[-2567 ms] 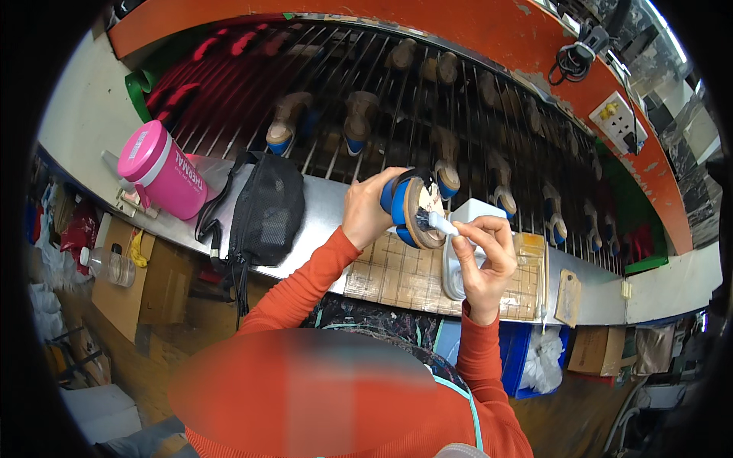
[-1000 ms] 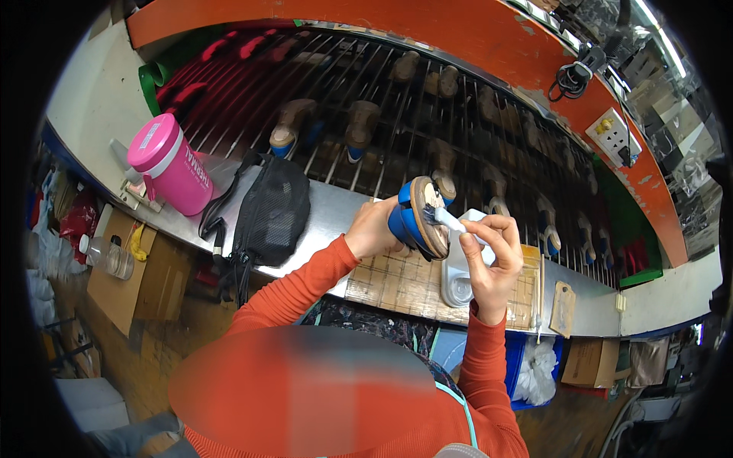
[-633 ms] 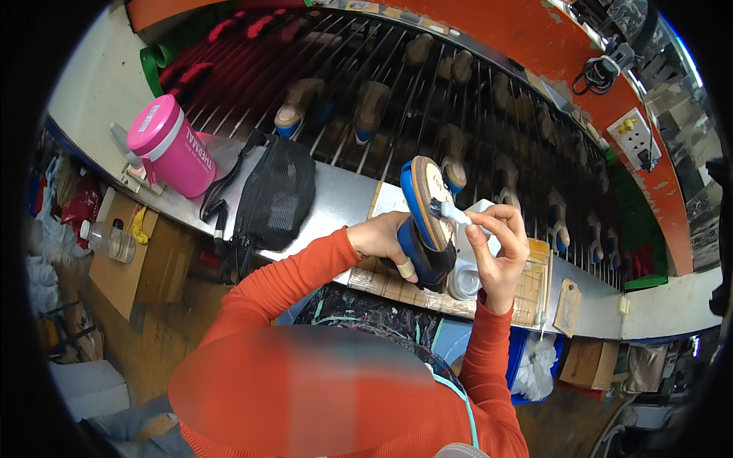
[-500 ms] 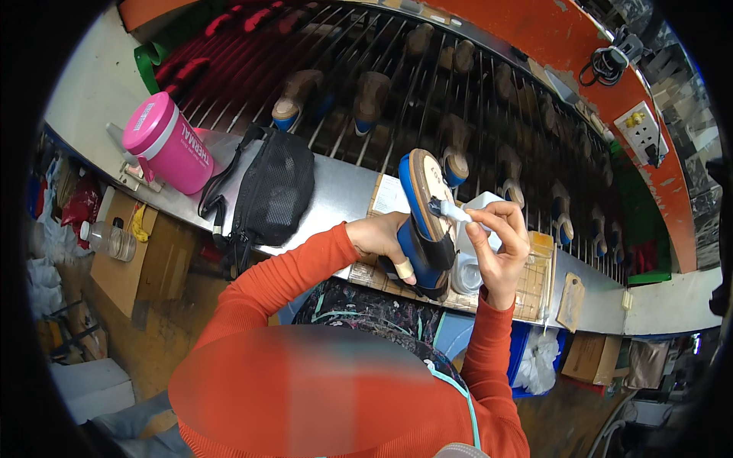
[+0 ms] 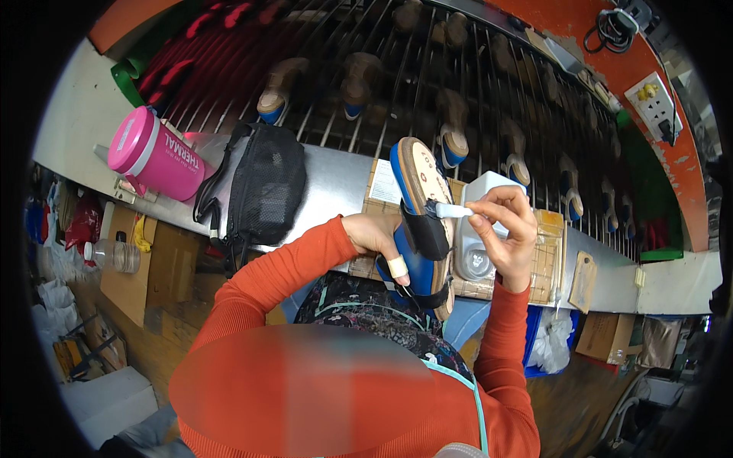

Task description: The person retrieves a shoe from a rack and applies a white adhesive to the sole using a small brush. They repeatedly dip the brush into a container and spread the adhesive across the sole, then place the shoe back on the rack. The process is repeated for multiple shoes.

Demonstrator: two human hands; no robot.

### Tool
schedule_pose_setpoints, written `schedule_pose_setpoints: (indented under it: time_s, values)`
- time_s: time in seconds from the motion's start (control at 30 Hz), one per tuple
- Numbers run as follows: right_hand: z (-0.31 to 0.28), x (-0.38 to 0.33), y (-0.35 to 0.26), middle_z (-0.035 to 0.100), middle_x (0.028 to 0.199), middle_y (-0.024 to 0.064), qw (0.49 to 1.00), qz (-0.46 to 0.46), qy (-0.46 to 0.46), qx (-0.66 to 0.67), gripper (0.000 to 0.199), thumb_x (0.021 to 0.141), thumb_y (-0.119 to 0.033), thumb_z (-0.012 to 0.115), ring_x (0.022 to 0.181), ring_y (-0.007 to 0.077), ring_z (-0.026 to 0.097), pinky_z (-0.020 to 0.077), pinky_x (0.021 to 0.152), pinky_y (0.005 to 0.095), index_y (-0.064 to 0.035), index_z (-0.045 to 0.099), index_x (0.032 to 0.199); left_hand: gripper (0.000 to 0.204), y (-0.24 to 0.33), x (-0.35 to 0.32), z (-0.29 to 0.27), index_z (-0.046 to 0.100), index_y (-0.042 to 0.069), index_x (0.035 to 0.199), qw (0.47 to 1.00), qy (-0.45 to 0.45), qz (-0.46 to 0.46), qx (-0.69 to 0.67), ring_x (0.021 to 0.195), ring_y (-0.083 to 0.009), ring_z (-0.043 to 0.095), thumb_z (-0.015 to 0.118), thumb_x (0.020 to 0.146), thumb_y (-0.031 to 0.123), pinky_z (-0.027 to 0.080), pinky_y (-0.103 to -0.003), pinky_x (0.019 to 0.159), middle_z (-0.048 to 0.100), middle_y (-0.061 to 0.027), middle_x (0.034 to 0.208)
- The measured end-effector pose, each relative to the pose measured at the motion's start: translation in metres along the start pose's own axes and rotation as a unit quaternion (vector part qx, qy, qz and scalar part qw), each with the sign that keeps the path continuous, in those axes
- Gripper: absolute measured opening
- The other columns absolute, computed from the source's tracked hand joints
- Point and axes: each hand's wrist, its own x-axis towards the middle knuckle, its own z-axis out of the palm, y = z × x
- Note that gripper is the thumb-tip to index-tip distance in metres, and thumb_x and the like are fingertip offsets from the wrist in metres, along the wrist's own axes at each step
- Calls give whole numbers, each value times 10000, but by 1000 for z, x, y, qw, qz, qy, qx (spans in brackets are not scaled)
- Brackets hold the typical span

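Observation:
My left hand point(image 5: 374, 237) grips a sandal on a blue shoe last point(image 5: 413, 246) from its left side, with a pale wrapping on the thumb. The pale underside is turned up, with a brown rim around it and black straps point(image 5: 426, 235) folded over it. Between thumb and fingertips, my right hand point(image 5: 505, 237) pinches a small brush with a white handle point(image 5: 456, 211). Its dark tip touches the underside by the edge of the upper strap. Behind my right hand stands a white plastic container point(image 5: 489, 185), and a clear round cup point(image 5: 474, 265) sits in front of it.
Several shoes on lasts point(image 5: 453, 145) lie along a rack of metal bars point(image 5: 321, 114) beyond the bench. To the left are a black mesh bag point(image 5: 267, 187) and a pink thermal jug point(image 5: 156, 156). A beige tag point(image 5: 583, 276) rests on the right edge.
The sandal has turned, showing more of its underside and heel end. The brush still touches near the strap, with its handle now more level. The whole view has shifted slightly.

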Motion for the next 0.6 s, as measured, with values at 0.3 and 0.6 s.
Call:
schedule_pose_setpoints:
  time_s: [0.3, 0.6]
  values:
    - [-59, -55, 11, 626, 789, 61, 993, 118, -16, -16, 143, 763, -5, 728, 729, 136, 571, 442, 623, 257, -3, 743, 906, 782, -19, 3, -16, 584, -36, 1221, 997, 22, 40, 58, 1126, -260, 574, 868, 495, 27, 440, -353, 997, 628, -169, 1196]
    - [-32, -164, 26, 593, 751, -25, 880, 256, 72, -393, 72, 804, -193, 730, 596, 160, 514, 284, 708, 340, -168, 732, 871, 1178, -18, 11, -20, 299, 106, 1451, 861, -14, 380, -338, 1129, -388, 534, 654, 587, 823, 437, -514, 993, 529, -159, 1282]
